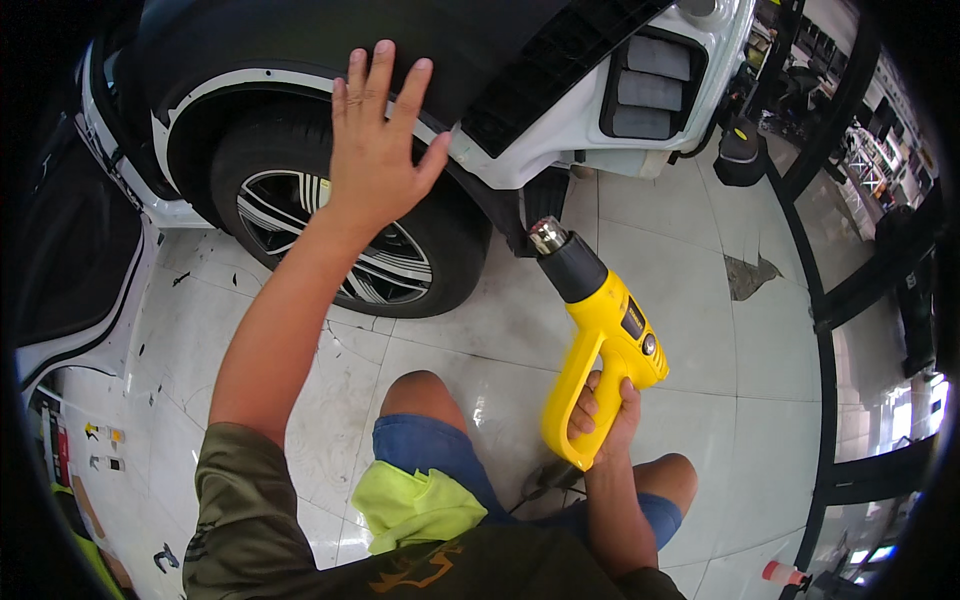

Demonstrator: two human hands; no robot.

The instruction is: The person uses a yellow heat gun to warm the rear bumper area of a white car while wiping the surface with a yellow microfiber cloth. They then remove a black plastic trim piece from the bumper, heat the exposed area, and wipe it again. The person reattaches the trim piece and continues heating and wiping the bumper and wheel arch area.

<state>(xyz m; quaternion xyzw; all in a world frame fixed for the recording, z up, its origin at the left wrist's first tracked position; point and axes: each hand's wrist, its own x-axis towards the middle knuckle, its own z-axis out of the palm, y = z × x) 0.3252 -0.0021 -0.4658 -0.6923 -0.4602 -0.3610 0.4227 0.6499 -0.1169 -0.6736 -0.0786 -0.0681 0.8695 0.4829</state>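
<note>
to the right of the wheel point(405, 265): we have the yellow heat gun point(605, 340), apart from the tyre, its metal nozzle point(548, 236) pointing up toward the car.
heft and feel: we judge it fairly light, with a stiff, hard shell that should not slip; the barrel probably makes it a little front-heavy.
where to hold it: we would keep to the handle point(610, 396) behind the guard loop and off the nozzle, which may be hot.
right hand point(619, 435): lower right of the wheel, our fingers wrap the handle through the loop; whether one presses a trigger, we cannot tell.
left hand point(380, 165): over the wheel's upper edge, our fingers are spread, seemingly laid flat on the black panel point(470, 50).
gun to hands: we grasp it in the right, well apart from the left.
cloth point(420, 505): below the wheel, soft and yellow-green, across our lap.
</note>
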